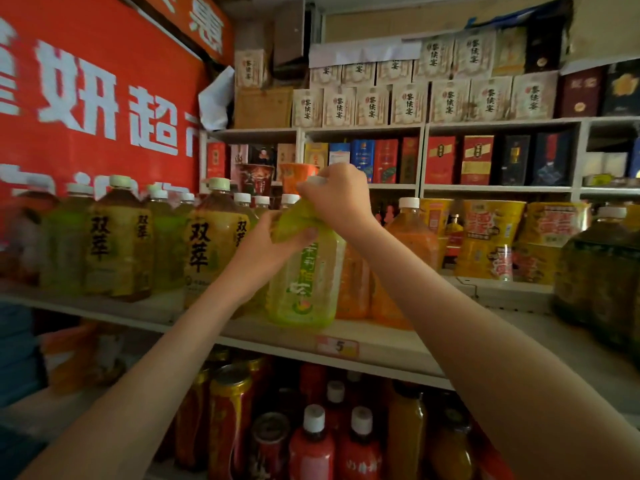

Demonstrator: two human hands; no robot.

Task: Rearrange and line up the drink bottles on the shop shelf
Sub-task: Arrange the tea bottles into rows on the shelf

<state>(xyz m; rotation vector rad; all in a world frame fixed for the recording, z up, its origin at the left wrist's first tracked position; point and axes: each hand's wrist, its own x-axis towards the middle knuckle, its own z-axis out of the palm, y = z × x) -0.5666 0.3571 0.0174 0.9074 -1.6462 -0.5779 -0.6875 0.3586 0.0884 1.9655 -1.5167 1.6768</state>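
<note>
A large green drink bottle [304,278] with a green label stands at the front of the white shelf [388,344]. My right hand [337,195] grips its neck and cap from above. My left hand [273,244] holds its shoulder from the left, thumb across the front. To the left stand yellow tea bottles [207,247] and more green bottles [65,244]. Orange drink bottles [408,251] stand right behind and to the right of the held bottle.
Dark tea bottles [602,271] stand at the shelf's right end. Yellow noodle cups [491,237] sit behind them. Red and orange bottles and cans [311,441] fill the shelf below. Boxed goods [446,102] line the wall shelves; a red banner [97,98] hangs on the left.
</note>
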